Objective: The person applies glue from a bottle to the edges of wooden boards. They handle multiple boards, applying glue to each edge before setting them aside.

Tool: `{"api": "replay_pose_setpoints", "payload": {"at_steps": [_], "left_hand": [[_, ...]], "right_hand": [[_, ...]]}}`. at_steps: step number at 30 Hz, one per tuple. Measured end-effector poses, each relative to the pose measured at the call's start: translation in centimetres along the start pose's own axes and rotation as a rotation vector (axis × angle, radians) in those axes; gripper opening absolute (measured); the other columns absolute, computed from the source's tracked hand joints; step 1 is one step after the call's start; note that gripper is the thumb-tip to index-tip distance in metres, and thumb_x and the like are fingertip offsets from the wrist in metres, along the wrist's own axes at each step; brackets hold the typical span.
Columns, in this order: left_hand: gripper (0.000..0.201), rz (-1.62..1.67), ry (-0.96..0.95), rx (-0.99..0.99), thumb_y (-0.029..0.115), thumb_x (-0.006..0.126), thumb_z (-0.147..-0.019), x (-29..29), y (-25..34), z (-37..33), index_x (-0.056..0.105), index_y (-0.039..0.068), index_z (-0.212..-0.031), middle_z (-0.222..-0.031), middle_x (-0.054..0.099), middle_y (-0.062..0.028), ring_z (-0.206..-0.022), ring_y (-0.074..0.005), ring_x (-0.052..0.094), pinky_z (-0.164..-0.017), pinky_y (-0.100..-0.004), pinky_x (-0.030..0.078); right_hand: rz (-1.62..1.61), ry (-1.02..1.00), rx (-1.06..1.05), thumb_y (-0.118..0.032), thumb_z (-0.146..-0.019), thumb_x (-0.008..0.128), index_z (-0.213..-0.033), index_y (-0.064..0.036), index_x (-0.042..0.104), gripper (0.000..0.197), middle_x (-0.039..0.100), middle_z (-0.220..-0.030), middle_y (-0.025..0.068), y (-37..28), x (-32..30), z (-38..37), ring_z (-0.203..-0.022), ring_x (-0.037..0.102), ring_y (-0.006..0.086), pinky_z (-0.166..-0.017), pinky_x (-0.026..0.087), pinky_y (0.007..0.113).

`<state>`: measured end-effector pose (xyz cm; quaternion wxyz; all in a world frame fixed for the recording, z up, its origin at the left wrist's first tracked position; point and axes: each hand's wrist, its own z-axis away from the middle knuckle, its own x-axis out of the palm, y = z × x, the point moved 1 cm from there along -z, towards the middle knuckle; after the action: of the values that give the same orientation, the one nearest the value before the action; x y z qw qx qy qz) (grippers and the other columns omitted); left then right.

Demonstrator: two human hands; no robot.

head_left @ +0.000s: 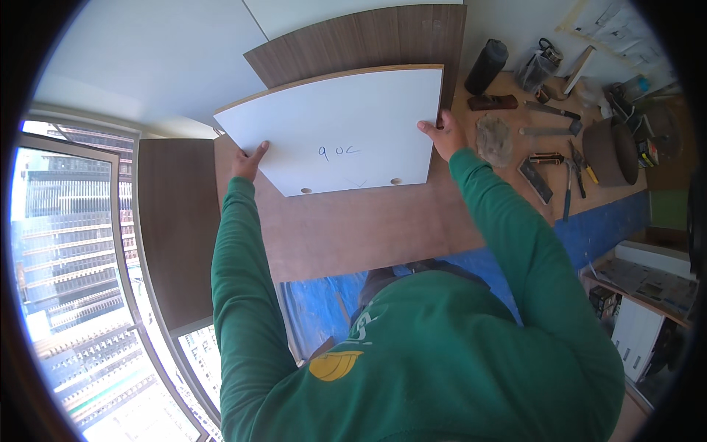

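Green shirt [456,353] fills the lower middle, nearest the camera, with a yellow rounded print and white lettering on its front. Both arms reach forward, and the hands hold one white panel [346,121] between them, over a brown table [361,228]. Left hand [249,160] grips the left edge, and right hand [444,136] grips the right edge, each thumb on the white face, the other fingers mostly hidden. Whether the panel touches the table, I cannot tell.

Its face is smooth and plain, and its far edge shows a thin tan strip. Two round holes [396,181] sit near the near edge, spaced well apart. Short handwriting [339,152] in dark ink marks the middle; a fainter angled tick lies between the holes.

Beyond the panel stands a brown wood-grain board [361,35]. To the right are hand tools [552,110] and a black bottle [487,68]; to the left, a bright window [66,243].
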<state>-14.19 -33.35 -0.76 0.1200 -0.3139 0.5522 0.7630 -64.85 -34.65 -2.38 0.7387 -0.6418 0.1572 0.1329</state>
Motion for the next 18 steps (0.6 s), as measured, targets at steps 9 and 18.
{"api": "replay_pose_setpoints", "payload": {"at_steps": [9,18], "left_hand": [[0.08,0.102,0.107,0.083,0.045,0.085,-0.081,-3.8,-1.2,11.5,0.053,-0.006,-0.134,-0.124,0.065,-0.0165,-0.116,-0.0256,0.061,-0.102,-0.0379,0.046],[0.081,0.168,0.192,0.022,0.047,0.085,-0.082,-5.3,-0.2,18.6,0.052,-0.008,-0.132,-0.123,0.064,-0.0165,-0.113,-0.0243,0.062,-0.102,-0.0366,0.046]], "right_hand": [[-0.311,-0.107,-0.051,-0.02,-0.089,0.078,-0.109,-0.0006,0.061,0.032,0.072,-0.098,0.0081,-1.5,-1.9,6.5,-0.089,0.067,0.0148,-0.081,0.054,0.031],[-0.369,-0.215,-0.01,-0.013,-0.092,0.075,-0.116,0.0005,0.059,0.033,0.07,-0.104,0.0071,-2.1,-1.8,8.2,-0.094,0.066,0.0123,-0.085,0.054,0.028]]}}
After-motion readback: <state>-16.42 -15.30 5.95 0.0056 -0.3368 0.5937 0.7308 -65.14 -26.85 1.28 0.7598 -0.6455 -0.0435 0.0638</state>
